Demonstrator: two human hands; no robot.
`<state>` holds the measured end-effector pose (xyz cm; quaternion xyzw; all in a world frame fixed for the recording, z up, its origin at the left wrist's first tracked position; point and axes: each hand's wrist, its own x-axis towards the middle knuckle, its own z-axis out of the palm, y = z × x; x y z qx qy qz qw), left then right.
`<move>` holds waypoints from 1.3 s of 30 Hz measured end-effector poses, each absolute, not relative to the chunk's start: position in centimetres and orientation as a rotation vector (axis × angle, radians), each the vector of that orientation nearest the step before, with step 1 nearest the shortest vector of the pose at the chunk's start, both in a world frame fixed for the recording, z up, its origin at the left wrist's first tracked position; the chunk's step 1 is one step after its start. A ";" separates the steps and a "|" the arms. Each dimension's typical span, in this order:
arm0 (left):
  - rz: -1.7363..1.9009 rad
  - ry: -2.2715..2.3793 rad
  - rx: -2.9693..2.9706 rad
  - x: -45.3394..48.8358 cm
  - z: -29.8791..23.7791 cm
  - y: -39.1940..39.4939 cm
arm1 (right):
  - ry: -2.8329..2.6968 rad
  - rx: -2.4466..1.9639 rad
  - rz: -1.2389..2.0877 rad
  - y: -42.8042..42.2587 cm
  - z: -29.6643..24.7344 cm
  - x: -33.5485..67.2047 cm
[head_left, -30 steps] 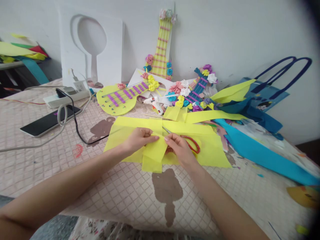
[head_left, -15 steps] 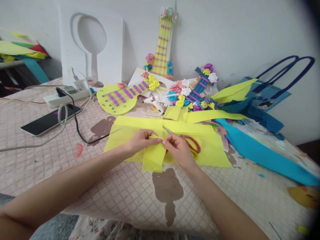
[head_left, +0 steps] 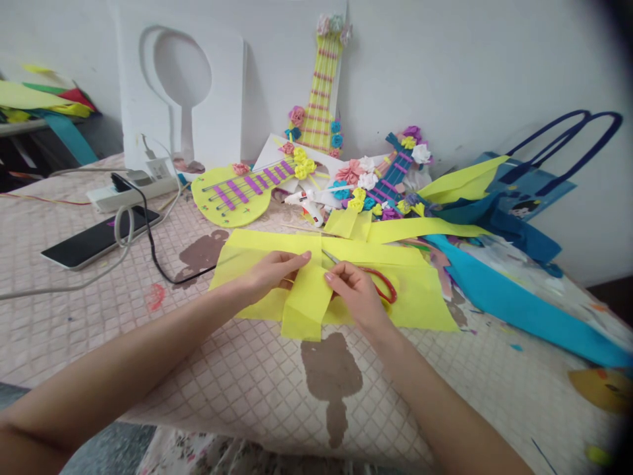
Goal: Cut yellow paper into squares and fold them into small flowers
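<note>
A yellow strip of paper or thin fabric (head_left: 307, 295) is held up between my two hands. The thumb and fingers of my left hand (head_left: 274, 272) pinch its left edge. At its right edge, my right hand (head_left: 352, 285) pinches it between thumb and fingertips. Beneath lies a larger yellow sheet (head_left: 420, 307), flat on the table. Scissors with red handles (head_left: 388, 287) rest on that sheet, partly hidden behind my right hand; their grey tip points up and left.
A white glue gun (head_left: 307, 206) lies behind the sheet, near a yellow paper guitar (head_left: 230, 198) and several crepe flowers. On the left are a black phone or tablet (head_left: 93, 241) and a white power strip (head_left: 126, 191). A blue strip (head_left: 524, 303) stretches along the right.
The yellow strip, bunched between my fingertips before, is now opened out flat. My hands have drawn slightly apart, each gripping one edge.
</note>
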<state>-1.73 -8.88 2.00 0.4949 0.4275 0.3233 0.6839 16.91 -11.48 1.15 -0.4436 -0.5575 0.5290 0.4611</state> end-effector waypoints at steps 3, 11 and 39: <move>0.783 0.994 1.136 -1.8 2.2 -9.0 | -1.376 -1.099 1.307 -11.4 1.0 17.0; 0.725 0.940 1.024 -1.7 2.5 -8.8 | -1.258 -1.090 1.373 -11.3 1.1 17.0; 0.682 0.909 0.954 -1.5 2.4 -8.8 | -1.172 -1.077 1.411 -11.0 0.7 17.1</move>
